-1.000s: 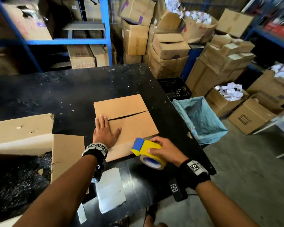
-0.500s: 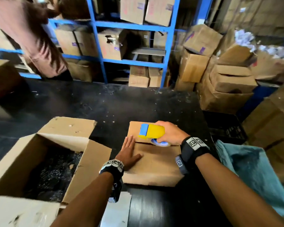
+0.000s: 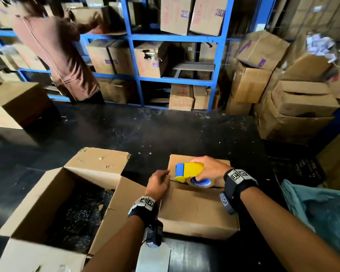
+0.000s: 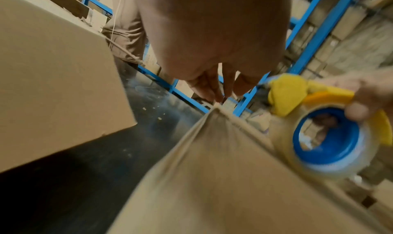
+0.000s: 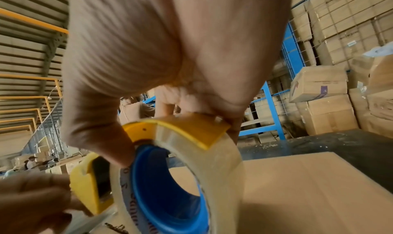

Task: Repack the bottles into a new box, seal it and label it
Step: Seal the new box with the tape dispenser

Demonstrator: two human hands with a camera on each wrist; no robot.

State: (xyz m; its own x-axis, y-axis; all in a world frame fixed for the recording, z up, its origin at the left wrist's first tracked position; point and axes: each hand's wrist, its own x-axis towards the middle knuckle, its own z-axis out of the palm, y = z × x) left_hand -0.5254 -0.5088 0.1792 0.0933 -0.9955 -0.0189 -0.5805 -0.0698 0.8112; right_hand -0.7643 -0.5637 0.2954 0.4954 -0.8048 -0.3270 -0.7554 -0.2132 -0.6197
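A small closed cardboard box (image 3: 196, 211) sits on the black table (image 3: 145, 134) in front of me. My right hand (image 3: 210, 169) grips a yellow tape dispenser (image 3: 188, 170) with a clear roll on a blue core (image 3: 200, 182), resting on the box's top seam. The right wrist view shows the dispenser (image 5: 191, 130) and a clear strip of tape (image 5: 91, 220) running from its mouth toward my left hand (image 5: 63, 202). My left hand (image 3: 166, 176) sits at the box's left edge, fingertips bunched on the tape end. No bottles show.
A large open box (image 3: 90, 163) with dark contents stands to the left, its flap against the small box. A white sheet (image 3: 155, 258) lies at the near table edge. A person in brown (image 3: 63, 55) works at blue shelving (image 3: 135, 75). A teal bag (image 3: 322, 209) hangs right.
My right hand carried the dispenser from the box's near side up onto the top seam. My left hand went from lying flat on the lid to the left edge at the dispenser's mouth.
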